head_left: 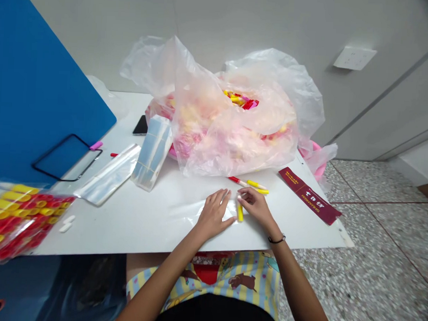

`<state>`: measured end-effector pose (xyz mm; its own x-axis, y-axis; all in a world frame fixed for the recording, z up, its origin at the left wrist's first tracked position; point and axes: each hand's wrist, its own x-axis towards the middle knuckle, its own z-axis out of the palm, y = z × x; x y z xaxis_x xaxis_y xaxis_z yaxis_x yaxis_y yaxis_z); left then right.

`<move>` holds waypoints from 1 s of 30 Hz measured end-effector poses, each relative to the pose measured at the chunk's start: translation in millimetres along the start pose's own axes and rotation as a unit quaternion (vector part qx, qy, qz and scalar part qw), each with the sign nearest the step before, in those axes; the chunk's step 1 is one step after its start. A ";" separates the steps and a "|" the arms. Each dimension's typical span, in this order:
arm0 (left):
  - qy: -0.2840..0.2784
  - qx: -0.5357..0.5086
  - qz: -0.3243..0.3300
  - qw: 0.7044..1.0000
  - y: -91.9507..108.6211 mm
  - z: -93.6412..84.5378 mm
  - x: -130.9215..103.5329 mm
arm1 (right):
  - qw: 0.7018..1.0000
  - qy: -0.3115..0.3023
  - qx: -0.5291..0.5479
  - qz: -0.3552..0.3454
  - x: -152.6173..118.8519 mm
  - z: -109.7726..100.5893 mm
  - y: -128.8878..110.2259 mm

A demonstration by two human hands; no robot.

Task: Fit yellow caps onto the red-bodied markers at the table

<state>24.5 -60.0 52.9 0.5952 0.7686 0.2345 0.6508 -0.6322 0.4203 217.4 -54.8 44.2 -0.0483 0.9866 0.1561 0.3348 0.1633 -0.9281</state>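
Note:
My left hand (214, 215) lies flat with spread fingers on a clear plastic sleeve (186, 211) on the white table. Just right of it, my right hand (256, 206) has its fingers bent at a yellow-capped pen (240, 212), which stands nearly in line with the sleeve's right end. Its thumb and index finger are close to the pen's upper part; whether they grip it is unclear. Beyond the hands lie a red-and-white pen (238, 181) and a yellow pen (257, 185).
A large translucent bag (232, 137) of pens fills the table's back. Stacked sleeves (152, 153), loose sleeves (110, 175) and a phone (141, 125) lie left. Packed red and yellow pens (20, 213) sit far left; a maroon card (310, 195) lies right.

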 end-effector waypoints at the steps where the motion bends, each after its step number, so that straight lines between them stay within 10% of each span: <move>1: 0.005 0.001 0.001 1.000 0.8 -1.6 0.6 | 1.000 -0.007 0.016 0.002 0.1 0.4 0.9; 19: 0.062 -0.269 -0.079 0.958 -10.6 -2.9 27.6 | 0.976 -0.067 0.188 0.088 -0.4 2.3 -3.7; 30: 0.025 -0.266 0.036 0.963 -18.3 -10.6 38.3 | 0.969 -0.050 0.224 0.087 6.2 10.3 -4.3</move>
<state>30.4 -17.9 63.4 0.5980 0.7363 0.3167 0.2674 -0.5557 0.7872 206.0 -49.3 45.7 -0.1271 0.9915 -0.0284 -0.0950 -0.0407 -0.9946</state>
